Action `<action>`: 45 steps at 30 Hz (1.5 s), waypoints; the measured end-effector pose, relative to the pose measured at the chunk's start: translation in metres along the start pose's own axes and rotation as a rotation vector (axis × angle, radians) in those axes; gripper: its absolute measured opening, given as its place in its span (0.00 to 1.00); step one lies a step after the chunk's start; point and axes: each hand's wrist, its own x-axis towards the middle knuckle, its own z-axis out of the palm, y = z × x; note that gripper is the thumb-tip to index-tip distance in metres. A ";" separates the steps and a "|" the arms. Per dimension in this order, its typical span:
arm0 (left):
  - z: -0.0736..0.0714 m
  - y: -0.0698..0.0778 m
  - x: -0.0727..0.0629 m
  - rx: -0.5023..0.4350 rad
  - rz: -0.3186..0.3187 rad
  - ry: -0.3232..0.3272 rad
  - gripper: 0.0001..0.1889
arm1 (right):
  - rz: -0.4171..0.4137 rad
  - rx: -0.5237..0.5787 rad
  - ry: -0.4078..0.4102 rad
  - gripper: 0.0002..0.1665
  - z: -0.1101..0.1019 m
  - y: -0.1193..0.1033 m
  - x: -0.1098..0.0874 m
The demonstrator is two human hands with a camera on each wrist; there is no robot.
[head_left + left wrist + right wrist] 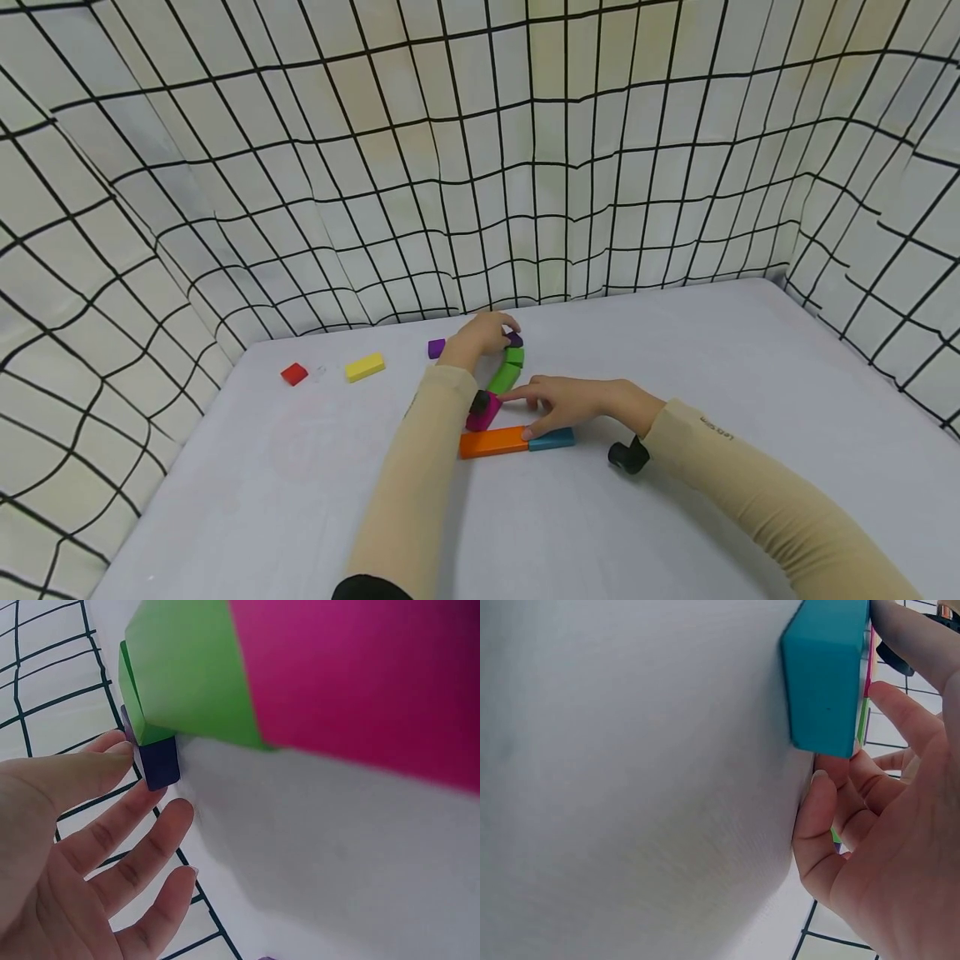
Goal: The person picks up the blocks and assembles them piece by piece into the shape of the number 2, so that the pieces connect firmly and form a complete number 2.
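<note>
My left hand [480, 335] pinches a dark purple block [160, 765] between thumb and fingers at the far end of a curved row; the other fingers are spread. Two green blocks [504, 379] run from it toward me, joining a magenta block [485, 414]. Below the magenta one lies a long orange block [492, 443], end to end with a blue block [552, 439]. On the right, my right hand [576, 400] touches the magenta block with its extended index finger. Its thumb rests where orange meets blue, and its remaining fingers bend beside the blocks.
A second purple block [436, 348] lies just left of my left hand. Farther left are a yellow block [365, 367] and a red block [294, 374]. A black grid on white walls [480, 192] encloses the white table [315, 500] at the back and sides.
</note>
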 end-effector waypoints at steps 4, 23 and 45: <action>-0.003 -0.003 -0.003 -0.026 -0.001 0.007 0.20 | 0.000 -0.003 0.002 0.39 0.001 0.000 0.001; -0.033 -0.026 -0.030 -0.042 0.090 0.209 0.16 | 0.044 -0.017 -0.001 0.40 0.002 0.000 0.002; -0.033 -0.089 -0.065 -0.154 0.000 0.275 0.16 | 0.027 -0.025 -0.002 0.40 0.002 0.001 0.003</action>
